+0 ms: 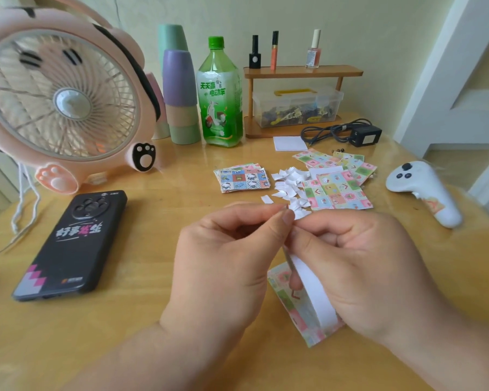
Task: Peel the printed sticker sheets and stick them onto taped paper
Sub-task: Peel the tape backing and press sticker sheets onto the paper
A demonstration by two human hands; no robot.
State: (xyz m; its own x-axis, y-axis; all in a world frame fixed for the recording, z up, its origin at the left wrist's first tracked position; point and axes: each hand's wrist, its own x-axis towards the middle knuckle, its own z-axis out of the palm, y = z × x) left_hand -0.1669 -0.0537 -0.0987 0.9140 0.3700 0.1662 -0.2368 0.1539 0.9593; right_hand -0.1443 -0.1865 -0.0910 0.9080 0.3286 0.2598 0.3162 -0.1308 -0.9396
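A printed sticker sheet (294, 303) with pastel squares hangs between my hands just above the table, its white backing (311, 286) curling away from it. My left hand (226, 261) pinches the sheet's top edge between thumb and forefinger. My right hand (362, 266) holds the same top edge and the backing from the right. A small stack of cartoon sticker sheets (242, 177) lies beyond my hands. Further right lie several pastel sheets (339, 190), overlapping. Torn white backing scraps (290, 187) are heaped between the two piles.
A black phone (74, 244) lies at the left, with a pink fan (60, 100) behind it. Stacked cups (178, 88), a green bottle (220, 94) and a wooden rack (302, 71) line the back. A white controller (424, 187) and a black adapter (364, 135) sit at the right.
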